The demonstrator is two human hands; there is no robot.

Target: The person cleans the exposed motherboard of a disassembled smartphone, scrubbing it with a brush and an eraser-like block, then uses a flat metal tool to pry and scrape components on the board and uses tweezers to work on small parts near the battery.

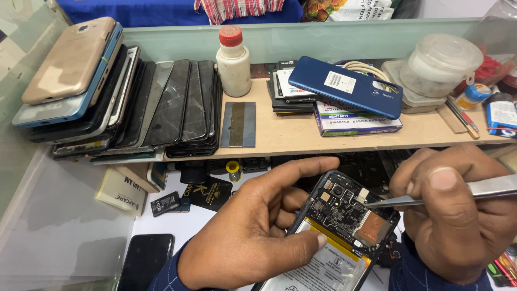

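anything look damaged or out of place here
Yes. The phone in the left hand has its back off, with board and battery bare, and the right hand touches tweezers to the board. On the wooden shelf, the leaning row of phones includes cracked-looking glass.

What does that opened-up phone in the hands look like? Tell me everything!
The opened phone has its back cover off. Inside show a black circuit board with small camera lenses near the top, a copper-coloured patch, and a pale battery with a yellow edge. It lies tilted, top end away. The left hand grips it, thumb on the battery; metal tweezers in the right hand touch the board.
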